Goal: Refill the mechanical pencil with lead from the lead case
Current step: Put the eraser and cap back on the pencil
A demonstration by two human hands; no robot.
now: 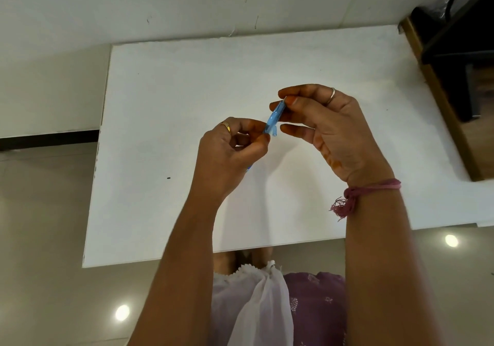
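Observation:
A translucent blue mechanical pencil (274, 117) is held slanted in the air above the white table (165, 110). My left hand (230, 156) is closed around its lower part, and a bit of blue shows below that palm. My right hand (323, 126) pinches the pencil's upper end between thumb and forefinger, the other fingers spread. A small blue tubular piece (274, 133) sticks out beside the barrel between the two hands. I cannot make out a separate lead case or any lead.
A small dark speck (168, 178) lies on the table at the left. A brown-edged piece of furniture with dark objects (454, 60) stands at the table's right end. The wall runs behind the table, shiny floor lies below, and my clothing (280, 308) hangs at the near edge.

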